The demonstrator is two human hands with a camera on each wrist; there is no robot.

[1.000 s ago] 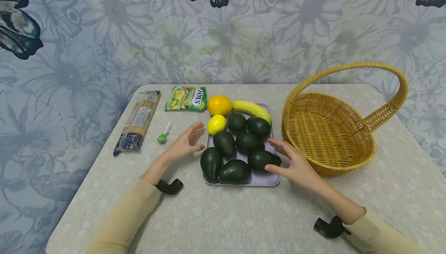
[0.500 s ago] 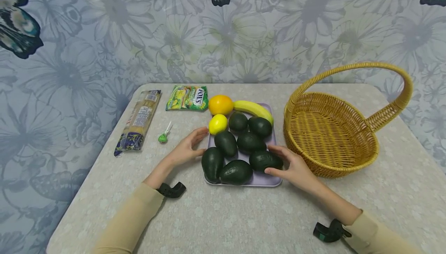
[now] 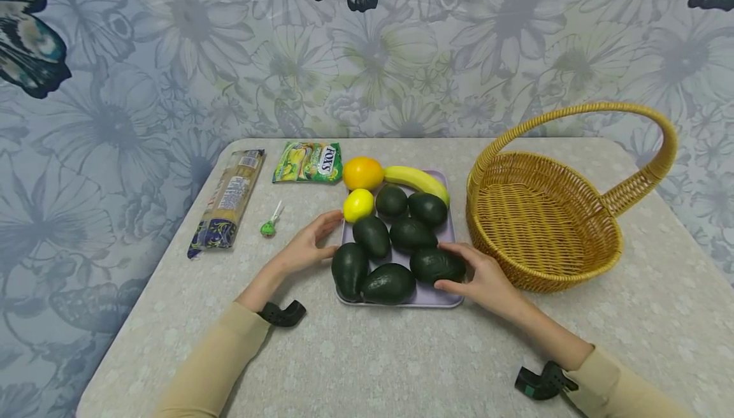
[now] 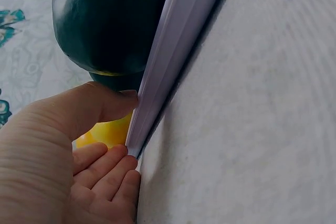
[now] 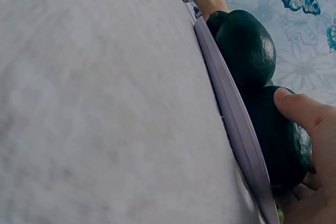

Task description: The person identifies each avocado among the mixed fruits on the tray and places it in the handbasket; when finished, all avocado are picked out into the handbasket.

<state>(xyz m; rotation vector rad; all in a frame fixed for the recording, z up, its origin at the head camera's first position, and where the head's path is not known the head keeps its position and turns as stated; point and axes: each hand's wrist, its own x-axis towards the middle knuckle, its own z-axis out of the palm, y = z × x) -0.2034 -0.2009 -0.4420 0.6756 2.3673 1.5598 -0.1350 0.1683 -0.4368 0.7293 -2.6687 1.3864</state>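
Note:
In the head view a lilac tray (image 3: 430,295) bears several dark green avocados, a lemon (image 3: 358,205), an orange (image 3: 363,173) and a banana (image 3: 417,182). My right hand (image 3: 480,279) grips the avocado (image 3: 437,266) at the tray's near right, fingers on its far side. The thumb lies against that avocado (image 5: 281,140) in the right wrist view. At the tray's left side, my left hand (image 3: 304,246) touches the rim (image 4: 157,66) with thumb and fingertips, beside another avocado (image 3: 350,271); its fingers are fairly straight and hold nothing.
A wicker basket (image 3: 539,227) with a tall handle stands right of the tray, close to my right hand. On the left lie a pasta packet (image 3: 228,201), a green lollipop (image 3: 268,228) and a green Fox's candy bag (image 3: 308,162). A patterned wall rises behind the table.
The left hand has moved slightly right, up to the tray's rim. My right hand's fingers have closed in around the near-right avocado, which still lies on the tray.

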